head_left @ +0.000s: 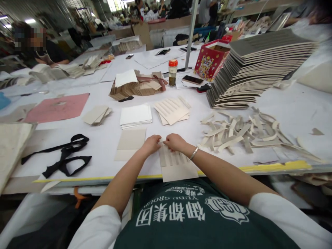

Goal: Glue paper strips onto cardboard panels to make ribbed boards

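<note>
A beige sheet with darker parallel stripes (178, 170) lies in front of me, its near end reaching over the table edge. At its far left corner, the fingers of my left hand (152, 144) are closed in a pinch. My right hand (176, 142) is closed too, its fingertips on the far edge of the same sheet, close to the left fingertips. What exactly sits between the fingertips is too small to see. Left of the sheet lie two overlapping plain beige pieces (131, 140). Beyond my hands are a stack of white sheets (136, 116) and several striped beige sheets (172, 110).
Loose beige offcut strips (233, 133) spread to the right, below a tall leaning stack of grey-backed sheets (261, 65). Black fabric strips (67, 154) lie left. Farther back are a red box (211, 60), an orange-lidded bottle (172, 73) and a phone (192, 80). A co-worker (49, 48) sits far left.
</note>
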### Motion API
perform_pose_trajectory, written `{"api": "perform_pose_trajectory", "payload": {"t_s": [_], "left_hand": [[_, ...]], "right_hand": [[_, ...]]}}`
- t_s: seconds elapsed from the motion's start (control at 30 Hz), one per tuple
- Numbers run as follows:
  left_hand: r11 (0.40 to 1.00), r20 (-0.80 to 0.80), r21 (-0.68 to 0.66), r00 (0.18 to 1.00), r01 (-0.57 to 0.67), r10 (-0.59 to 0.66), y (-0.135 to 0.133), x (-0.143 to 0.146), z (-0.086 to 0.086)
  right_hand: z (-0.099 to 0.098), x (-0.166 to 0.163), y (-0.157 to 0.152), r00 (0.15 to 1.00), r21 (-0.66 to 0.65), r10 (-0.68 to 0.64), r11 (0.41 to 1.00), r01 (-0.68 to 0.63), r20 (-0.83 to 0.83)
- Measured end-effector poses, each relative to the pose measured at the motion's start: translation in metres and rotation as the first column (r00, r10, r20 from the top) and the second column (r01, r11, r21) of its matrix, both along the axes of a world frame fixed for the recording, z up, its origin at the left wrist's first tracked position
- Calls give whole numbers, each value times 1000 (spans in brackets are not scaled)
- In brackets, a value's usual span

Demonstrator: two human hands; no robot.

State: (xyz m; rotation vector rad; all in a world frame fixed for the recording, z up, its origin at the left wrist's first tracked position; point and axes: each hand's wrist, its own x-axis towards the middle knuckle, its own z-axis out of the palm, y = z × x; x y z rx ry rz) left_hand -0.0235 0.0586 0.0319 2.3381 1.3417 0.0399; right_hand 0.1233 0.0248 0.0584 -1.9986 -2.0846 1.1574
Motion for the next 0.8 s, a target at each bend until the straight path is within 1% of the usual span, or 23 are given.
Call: {"api": "perform_pose_trajectory", "payload": {"t_s": [0.1,0.23,0.33,0.4,0.5,0.67,0.8], "left_hand": [[999,-32,-52,999,7,-8,5,2,3],[992,-75,-125,997,11,-20,15,8,8],[981,-94,-194,995,24,-43,25,10,12],[972,-95,-234,994,38,-62,31,10,13],[967,-87,-251,994,47,-71,33,8,13],[971,-78,-234,995,43,-63,33,10,10],[979,-76,-202,996,30,-46,27,13,11]], "right_hand": [[-12,-9,17,997,-139,-65,989,58,-44],[-25,-5,31,983,-258,-158,958,128,-98],[-34,-4,38,972,-339,-207,927,160,-107],[-39,-4,40,967,-363,-229,916,173,-116],[-40,-3,39,955,-377,-258,907,188,-144],[-36,-1,38,959,-376,-246,909,177,-144],[-33,-3,40,957,-400,-268,894,202,-114]]}}
